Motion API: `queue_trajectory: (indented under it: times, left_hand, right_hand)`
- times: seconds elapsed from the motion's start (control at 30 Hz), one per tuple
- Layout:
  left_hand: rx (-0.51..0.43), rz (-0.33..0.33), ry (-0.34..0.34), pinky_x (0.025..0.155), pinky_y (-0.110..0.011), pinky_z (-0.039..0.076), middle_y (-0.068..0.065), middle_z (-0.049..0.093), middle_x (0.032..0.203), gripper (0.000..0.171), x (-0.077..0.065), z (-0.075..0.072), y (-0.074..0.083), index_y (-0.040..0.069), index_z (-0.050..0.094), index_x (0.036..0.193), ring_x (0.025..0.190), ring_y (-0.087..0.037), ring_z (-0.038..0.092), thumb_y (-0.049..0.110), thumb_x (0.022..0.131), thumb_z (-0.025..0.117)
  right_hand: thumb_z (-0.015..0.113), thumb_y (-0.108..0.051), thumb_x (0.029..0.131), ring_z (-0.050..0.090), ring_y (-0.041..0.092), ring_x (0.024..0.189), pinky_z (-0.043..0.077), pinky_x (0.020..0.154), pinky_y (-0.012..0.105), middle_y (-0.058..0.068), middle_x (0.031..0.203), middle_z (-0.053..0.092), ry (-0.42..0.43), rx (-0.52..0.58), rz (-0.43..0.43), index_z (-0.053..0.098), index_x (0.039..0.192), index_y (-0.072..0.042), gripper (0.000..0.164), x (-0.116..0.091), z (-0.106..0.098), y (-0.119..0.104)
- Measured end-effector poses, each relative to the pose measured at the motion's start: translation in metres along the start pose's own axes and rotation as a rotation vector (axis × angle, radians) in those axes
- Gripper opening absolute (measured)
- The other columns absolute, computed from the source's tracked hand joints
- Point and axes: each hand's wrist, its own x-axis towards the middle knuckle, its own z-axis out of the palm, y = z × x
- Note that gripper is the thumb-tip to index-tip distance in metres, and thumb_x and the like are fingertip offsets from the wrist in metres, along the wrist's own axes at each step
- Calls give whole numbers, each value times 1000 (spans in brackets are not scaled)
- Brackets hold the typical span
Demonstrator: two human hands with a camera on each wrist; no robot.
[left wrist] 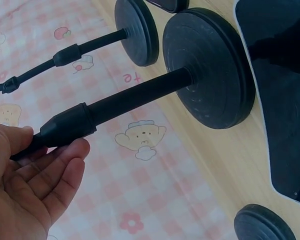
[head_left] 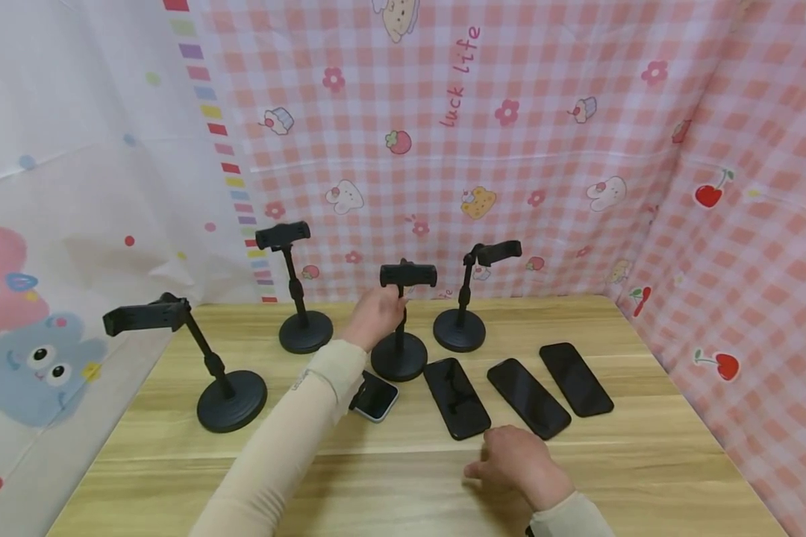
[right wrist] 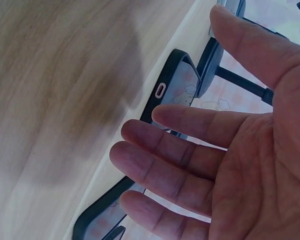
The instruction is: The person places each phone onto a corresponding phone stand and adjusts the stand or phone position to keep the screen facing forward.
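Note:
My left hand (head_left: 378, 317) grips the upper pole of the middle black phone stand (head_left: 399, 362). In the left wrist view, thumb and fingers of the left hand (left wrist: 37, 187) wrap the thin rod just above the collar (left wrist: 67, 125). The stand's round base is on the table. Partly covered by the left sleeve, a pale-edged phone (head_left: 379, 397) lies just in front of that base. My right hand (head_left: 519, 464) hovers over the near table, fingers loosely extended and holding nothing. Its fingertips are near the lower ends of a black phone (head_left: 457, 399) and a second phone (head_left: 529, 399).
A third dark phone (head_left: 576, 379) lies farther right. Other black phone stands rise around the middle one: one at the near left (head_left: 231, 403), a back-left stand (head_left: 305, 333) and a back-right stand (head_left: 460, 332). A checked cloth (head_left: 544, 164) hangs behind the wooden table (head_left: 403, 462).

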Motion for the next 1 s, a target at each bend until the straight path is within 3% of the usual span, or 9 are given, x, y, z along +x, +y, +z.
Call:
queue_trajectory:
  times: [0.23, 0.47, 0.7, 1.0]
  left_hand:
    - [-13, -17, 22, 47, -30, 41, -8, 61, 66, 25, -2, 3, 1, 5, 63, 87, 53, -20, 55, 22, 99, 49]
    - [-7, -10, 79, 46, -29, 40, -7, 60, 62, 28, -4, 7, 1, 4, 62, 85, 50, -19, 54, 25, 100, 49]
    - [-7, -24, 121, 44, -28, 39, -7, 59, 60, 28, -5, 9, 3, 4, 62, 84, 49, -19, 54, 24, 99, 50]
    - [-72, -55, 108, 47, -29, 40, -7, 59, 62, 24, -7, 8, 5, 5, 63, 89, 52, -19, 54, 24, 99, 52]
  right_hand:
    - [75, -44, 73, 62, 31, 80, 53, 72, 50, 14, 89, 70, 16, -5, 0, 69, 80, -3, 42, 0, -1, 2]
    - [76, -46, 72, 64, 34, 87, 54, 73, 52, 20, 98, 71, 21, -15, 8, 69, 95, 4, 55, 1, -1, 3]
    - [75, -46, 73, 64, 30, 83, 54, 70, 50, 16, 95, 71, 14, -7, 16, 71, 89, 0, 49, 1, -2, 3]
    - [75, -46, 73, 63, 30, 82, 54, 70, 49, 15, 92, 71, 25, -13, 26, 69, 88, 0, 49, 1, -3, 4]
